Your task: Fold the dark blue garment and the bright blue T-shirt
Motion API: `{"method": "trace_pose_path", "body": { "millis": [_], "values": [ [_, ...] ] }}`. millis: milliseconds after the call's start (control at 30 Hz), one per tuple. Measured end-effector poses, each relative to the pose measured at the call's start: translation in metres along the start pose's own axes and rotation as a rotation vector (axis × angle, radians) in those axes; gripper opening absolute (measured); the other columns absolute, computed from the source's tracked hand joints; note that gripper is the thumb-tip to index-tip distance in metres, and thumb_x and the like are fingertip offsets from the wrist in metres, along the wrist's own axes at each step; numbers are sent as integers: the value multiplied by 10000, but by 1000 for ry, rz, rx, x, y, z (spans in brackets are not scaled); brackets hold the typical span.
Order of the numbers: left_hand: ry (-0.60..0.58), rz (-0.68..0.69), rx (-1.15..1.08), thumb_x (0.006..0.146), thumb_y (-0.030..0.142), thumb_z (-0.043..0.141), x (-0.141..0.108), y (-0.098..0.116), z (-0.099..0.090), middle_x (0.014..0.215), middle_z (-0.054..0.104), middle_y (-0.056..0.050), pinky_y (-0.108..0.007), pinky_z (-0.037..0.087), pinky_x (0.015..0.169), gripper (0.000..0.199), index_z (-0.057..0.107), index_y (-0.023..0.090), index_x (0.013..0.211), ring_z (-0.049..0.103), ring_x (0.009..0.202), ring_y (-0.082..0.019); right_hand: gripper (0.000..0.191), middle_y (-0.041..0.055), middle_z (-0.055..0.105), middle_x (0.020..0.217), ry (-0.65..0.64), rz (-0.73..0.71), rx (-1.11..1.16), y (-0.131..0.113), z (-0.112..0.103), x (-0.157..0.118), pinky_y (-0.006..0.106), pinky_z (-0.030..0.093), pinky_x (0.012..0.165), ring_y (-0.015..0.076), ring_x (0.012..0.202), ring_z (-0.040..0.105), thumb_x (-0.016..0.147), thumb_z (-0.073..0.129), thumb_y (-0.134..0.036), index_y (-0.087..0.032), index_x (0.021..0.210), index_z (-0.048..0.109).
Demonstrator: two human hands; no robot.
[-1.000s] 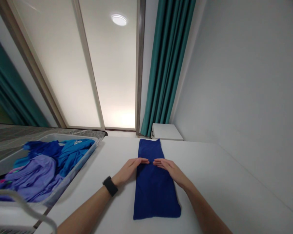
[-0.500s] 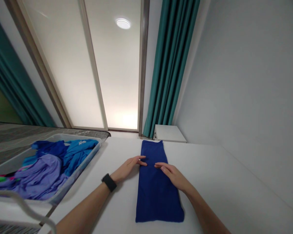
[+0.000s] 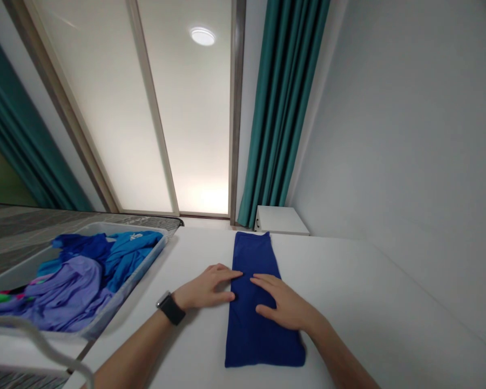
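The left hand (image 3: pixel 204 290) and right hand (image 3: pixel 287 306) are open at opposite sides of the blue cloth (image 3: pixel 263 344) on the desk (image 3: pixel 198 348), where light, even outward strokes should smooth it without dragging its edges.

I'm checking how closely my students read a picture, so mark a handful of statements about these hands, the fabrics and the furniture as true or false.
1. The left hand and the right hand are both at the dark blue cloth. True.
2. The dark blue cloth is bunched into a ball. False: it lies flat on the white table.
3. The bin holds purple fabric and bright blue fabric. True.
4. A watch is worn on the right wrist. False: the watch is on the left wrist.
5. A small white cabinet shows beyond the table's far edge, near a teal curtain. True.
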State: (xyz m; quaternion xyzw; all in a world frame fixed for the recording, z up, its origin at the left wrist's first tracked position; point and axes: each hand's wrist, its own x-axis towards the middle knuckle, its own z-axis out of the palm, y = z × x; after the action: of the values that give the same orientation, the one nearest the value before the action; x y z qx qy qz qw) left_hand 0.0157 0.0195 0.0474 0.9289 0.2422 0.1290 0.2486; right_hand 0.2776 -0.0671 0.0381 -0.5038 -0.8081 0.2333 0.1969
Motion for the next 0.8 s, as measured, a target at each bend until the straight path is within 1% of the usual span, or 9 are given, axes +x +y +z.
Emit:
{"method": "trace_pose_path", "body": {
  "millis": [67, 133, 233, 267, 367, 467, 533, 667, 800],
  "values": [
    [-51, 1, 26, 768, 667, 631, -3, 1, 4, 1412, 511, -126, -476, 322, 1101, 895, 336, 235, 1494, 456, 1268, -314, 767, 109, 361, 1529, -71, 3, -94, -4, 1, -1, 464, 224, 1168, 274, 1401, 319, 786, 675, -500, -203, 1448, 425],
    [-116, -3, 58, 650, 738, 682, -6, 2, 9, 1518, 369, -155, -568, 211, 1139, 1126, 201, 238, 1537, 352, 1355, -373, 847, 108, 321, 1548, -108, 12, -144, -7, 1, -2, 464, 197, 1178, 279, 1417, 288, 756, 699, -532, -202, 1471, 387],
    [-168, 5, 100, 569, 799, 679, -13, 5, 16, 1599, 144, -176, -671, 36, 1126, 1280, 66, 255, 1552, 171, 1431, -438, 852, 102, 309, 1554, -113, 14, -167, -7, 2, -1, 453, 195, 1182, 272, 1421, 280, 763, 691, -545, -205, 1477, 374],
    [-161, 13, 105, 558, 808, 675, -16, 7, 18, 1606, 100, -175, -675, 22, 1123, 1297, 48, 260, 1552, 124, 1441, -445, 846, 103, 312, 1552, -111, 16, -170, -7, 2, -1, 454, 196, 1181, 272, 1420, 282, 765, 690, -544, -204, 1475, 380],
    [-116, 62, 101, 538, 815, 677, -24, 13, 22, 1614, 46, -160, -643, 58, 1145, 1315, 38, 274, 1552, 50, 1453, -438, 829, 108, 321, 1548, -98, 15, -171, -4, 3, -2, 464, 204, 1177, 279, 1416, 290, 769, 685, -544, -204, 1467, 395],
    [-133, 118, 106, 502, 828, 681, -30, 17, 27, 1615, 34, -158, -654, 49, 1140, 1351, 26, 283, 1550, 48, 1450, -448, 820, 107, 336, 1542, -80, -2, -166, -1, 6, -3, 470, 216, 1172, 280, 1412, 299, 770, 682, -549, -213, 1463, 401],
    [-154, 118, 125, 494, 838, 674, -30, 19, 30, 1613, 20, -165, -676, 23, 1124, 1367, 9, 279, 1550, 38, 1447, -456, 813, 109, 344, 1537, -69, -7, -165, 0, 7, -3, 464, 222, 1171, 277, 1408, 305, 769, 686, -542, -209, 1458, 409],
    [-149, 87, 135, 529, 831, 664, -29, 21, 30, 1609, 15, -174, -681, 31, 1119, 1341, 5, 265, 1550, 47, 1448, -449, 808, 114, 350, 1534, -70, -2, -173, -1, 7, -2, 461, 228, 1170, 275, 1406, 310, 766, 692, -537, -201, 1449, 422],
    [-158, 99, 147, 582, 811, 656, -31, 22, 27, 1608, 57, -155, -694, 5, 1109, 1244, 83, 278, 1549, 55, 1449, -444, 759, 103, 332, 1544, -89, 4, -192, -6, 1, -2, 460, 222, 1174, 259, 1417, 294, 810, 646, -524, -210, 1458, 407]
  ]
}}
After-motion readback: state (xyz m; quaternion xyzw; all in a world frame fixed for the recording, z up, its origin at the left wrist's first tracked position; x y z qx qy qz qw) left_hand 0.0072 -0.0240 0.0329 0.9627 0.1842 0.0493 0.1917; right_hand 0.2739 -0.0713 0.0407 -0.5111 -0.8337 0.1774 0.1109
